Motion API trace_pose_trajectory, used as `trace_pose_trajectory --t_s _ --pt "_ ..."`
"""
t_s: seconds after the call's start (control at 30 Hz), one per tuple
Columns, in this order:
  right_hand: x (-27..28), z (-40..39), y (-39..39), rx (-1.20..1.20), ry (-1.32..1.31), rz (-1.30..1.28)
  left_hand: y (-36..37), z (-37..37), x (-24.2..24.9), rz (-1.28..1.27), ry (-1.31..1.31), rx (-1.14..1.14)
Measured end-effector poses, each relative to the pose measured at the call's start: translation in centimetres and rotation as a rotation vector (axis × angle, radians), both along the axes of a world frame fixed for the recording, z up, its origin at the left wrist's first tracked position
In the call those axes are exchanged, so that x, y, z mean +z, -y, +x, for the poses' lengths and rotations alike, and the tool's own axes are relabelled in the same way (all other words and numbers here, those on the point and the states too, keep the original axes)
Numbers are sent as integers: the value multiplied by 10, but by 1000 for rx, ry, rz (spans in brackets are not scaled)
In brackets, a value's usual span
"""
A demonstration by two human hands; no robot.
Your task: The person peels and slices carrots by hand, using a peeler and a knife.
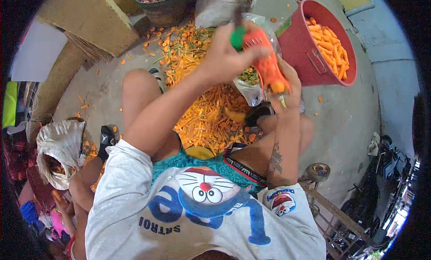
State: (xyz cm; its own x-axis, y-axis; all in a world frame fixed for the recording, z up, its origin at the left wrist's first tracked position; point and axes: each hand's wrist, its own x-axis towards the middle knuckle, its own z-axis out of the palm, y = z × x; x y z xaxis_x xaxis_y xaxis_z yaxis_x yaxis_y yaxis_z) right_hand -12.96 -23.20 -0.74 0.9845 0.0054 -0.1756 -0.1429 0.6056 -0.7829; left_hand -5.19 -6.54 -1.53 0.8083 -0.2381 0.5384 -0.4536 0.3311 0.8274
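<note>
A green-handled tool (237, 38) with a dark, blurred end pointing up, apparently a knife, is gripped in my left hand (224, 53). The thumb of that hand lies across a red-orange slotted plastic piece (269, 67) whose exact kind I cannot make out. Just below it shows the orange end of a carrot (277, 87) with a short pale-green stem. My right hand (291, 83) is closed around the carrot and the lower part of the red piece; some fingers are hidden behind them. Under both hands, carrot peelings and cut ends (202, 114) lie heaped on the floor.
A tilted red bucket (301, 49) of peeled carrots stands at the right. Behind the heap are a dark tub (164, 11) and a whitish plastic sack (220, 6). An open white sack (58, 143) and another person's bare leg (85, 183) are at left.
</note>
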Motion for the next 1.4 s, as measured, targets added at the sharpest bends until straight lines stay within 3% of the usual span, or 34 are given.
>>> trace_pose_trajectory --t_s 0.1,0.13,0.17,0.2,0.23,0.3,0.33,0.4,0.43,0.5,0.63,0.7,0.73,0.8,0.83,0.87,0.97,1.07,1.17,1.33,1.4 --pt "6 -3 -7 -207 -146 -84 -11 20 4 50 -44 89" --pt "6 -5 -2 -59 -86 -70 -22 38 -2 52 -44 90" --pt "7 -5 1 90 -17 -55 -38 62 -7 98 -114 232" --pt "4 -6 5 91 -6 -53 -46 71 -2 143 -181 374" --pt "0 -6 8 71 45 -124 -47 71 -2 141 -168 375" --pt "-3 -4 9 -63 76 -403 -46 61 -5 408 -16 426" --pt "0 -4 7 -67 75 -403 -44 51 -5 408 -16 423" --pt "7 -7 3 -171 115 -811 -35 27 -6 877 211 256" --pt "4 -8 2 -170 107 -810 -31 15 1 879 206 251" --pt "3 -4 1 -285 266 -1104 -26 1 18 973 38 45" --pt "5 -8 -1 -248 460 -1113 -24 6 -3 977 191 -18" --pt "2 -6 5 -189 406 -1007 -30 32 -28 1384 89 -82" --pt "2 -2 6 -184 418 -1008 -32 33 -28 1381 90 -69" --pt "-1 1 4 -400 244 -277 -38 30 -24 1134 84 27" --pt "2 0 8 -377 251 -121 -41 31 -20 1142 93 13" --pt "2 -1 15 -388 251 -121 -45 34 -16 1057 88 65" --pt "2 -1 27 -69 101 -133 -43 27 4 936 92 180" --pt "5 -1 10 -138 55 -200 -34 13 11 895 189 266" --pt "-2 1 -2 -261 58 -395 -21 2 12 959 143 115" --pt "-15 0 2 -192 161 -464 -15 4 0 916 270 109" --pt "-17 -7 4 -110 214 -434 -20 28 -17 1254 30 -24"
